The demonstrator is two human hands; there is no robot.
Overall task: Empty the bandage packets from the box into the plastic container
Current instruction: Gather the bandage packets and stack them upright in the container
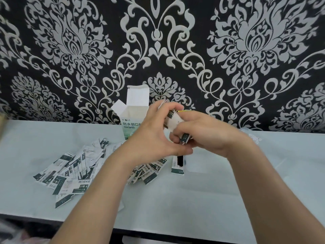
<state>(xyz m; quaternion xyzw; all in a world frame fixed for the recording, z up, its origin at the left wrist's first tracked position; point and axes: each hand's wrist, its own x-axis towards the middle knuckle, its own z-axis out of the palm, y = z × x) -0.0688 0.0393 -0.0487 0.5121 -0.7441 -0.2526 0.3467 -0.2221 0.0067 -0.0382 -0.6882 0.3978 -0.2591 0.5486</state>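
A white and green bandage box [131, 118] stands upright at the back of the table with its top flaps open. In front of it, my left hand [154, 136] and my right hand [207, 134] together grip a small bundle of bandage packets [173, 120], with a thin yellow band at its top. Several loose packets [70, 171] lie scattered on the table to the left, and more [149, 171] lie under my hands. One packet [178, 164] stands on end beside a faint clear rectangular outline [198, 162]; I cannot tell whether that is the plastic container.
The pale table [193, 199] runs along a black and silver patterned wall [158, 41]. A bit of crumpled clear plastic [251, 136] lies at the back right. The table's front edge is near the bottom of the view.
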